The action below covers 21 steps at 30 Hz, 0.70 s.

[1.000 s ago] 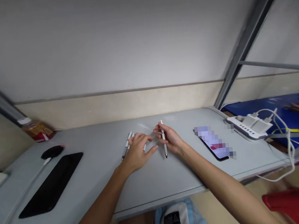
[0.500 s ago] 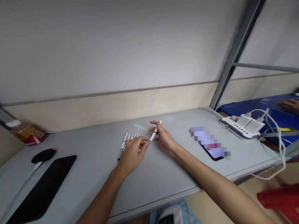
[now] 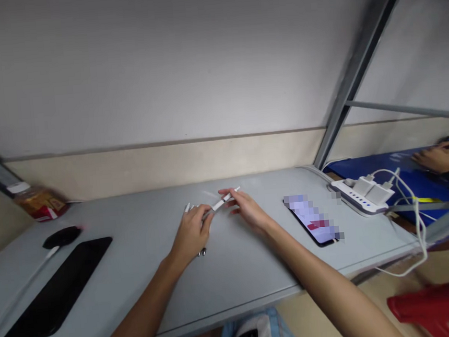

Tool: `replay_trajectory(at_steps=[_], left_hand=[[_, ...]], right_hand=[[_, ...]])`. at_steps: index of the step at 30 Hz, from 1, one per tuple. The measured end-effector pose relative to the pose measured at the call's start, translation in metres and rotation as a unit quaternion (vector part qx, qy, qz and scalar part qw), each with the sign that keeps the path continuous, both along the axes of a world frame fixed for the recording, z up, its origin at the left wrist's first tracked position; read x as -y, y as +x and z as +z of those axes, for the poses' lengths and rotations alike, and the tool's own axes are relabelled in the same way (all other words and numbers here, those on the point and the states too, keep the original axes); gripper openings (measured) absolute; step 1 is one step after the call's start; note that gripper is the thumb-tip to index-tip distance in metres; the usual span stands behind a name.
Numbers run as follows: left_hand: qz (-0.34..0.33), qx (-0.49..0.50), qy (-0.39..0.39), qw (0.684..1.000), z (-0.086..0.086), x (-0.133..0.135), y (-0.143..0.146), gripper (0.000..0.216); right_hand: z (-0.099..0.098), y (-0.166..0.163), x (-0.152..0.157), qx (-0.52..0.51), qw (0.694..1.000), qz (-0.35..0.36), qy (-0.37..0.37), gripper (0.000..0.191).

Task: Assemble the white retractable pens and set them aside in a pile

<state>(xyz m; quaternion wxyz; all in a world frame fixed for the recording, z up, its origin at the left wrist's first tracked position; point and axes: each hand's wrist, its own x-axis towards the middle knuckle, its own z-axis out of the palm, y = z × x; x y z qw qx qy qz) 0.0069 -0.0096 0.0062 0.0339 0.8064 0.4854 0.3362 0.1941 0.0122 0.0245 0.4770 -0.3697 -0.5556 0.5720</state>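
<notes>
A white pen (image 3: 218, 204) with a dark band slants between my two hands above the grey table. My right hand (image 3: 248, 210) is closed on its upper part, the white tip showing past the fingers. My left hand (image 3: 190, 231) pinches the pen's lower, greyer end between thumb and fingers. Beneath my left hand lie several other white pens (image 3: 187, 207); their far ends show beyond the knuckles. Two dark pen tips (image 3: 202, 253) poke out below the wrist side, and the rest of these pens is hidden.
A phone (image 3: 311, 221) with a lit screen lies right, near a white power strip (image 3: 362, 195) with cables. On the left are a black tablet-like slab (image 3: 58, 293), a black round object (image 3: 62, 237) and a bottle (image 3: 39, 201). A co-worker's hands (image 3: 438, 160) rest on a blue surface.
My left hand has come off the row of pens' side and now grips the lower end of the pen in my right hand. The pen has tilted flatter. The co-worker's second hand has appeared.
</notes>
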Motion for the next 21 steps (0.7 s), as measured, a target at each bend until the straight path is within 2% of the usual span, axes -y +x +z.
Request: replay_trajectory(at_steps=[4, 9, 13, 21], left_hand=[[0.032, -0.025, 0.003, 0.999, 0.002, -0.003, -0.007, 0.020], [0.042, -0.064, 0.003, 0.997, 0.001, -0.002, -0.008, 0.022], [0.038, -0.084, 0.007, 0.996, 0.001, -0.001, -0.008, 0.027], [0.057, -0.137, 0.046, 0.988, 0.001, 0.000, -0.006, 0.029]], right_hand=[[0.009, 0.016, 0.001, 0.058, 0.998, 0.000, -0.034, 0.046], [0.001, 0.022, -0.005, 0.082, 0.994, 0.052, -0.056, 0.047], [-0.004, 0.021, -0.008, 0.089, 0.991, 0.056, -0.088, 0.046], [0.000, 0.022, -0.004, 0.090, 0.986, 0.074, -0.123, 0.049]])
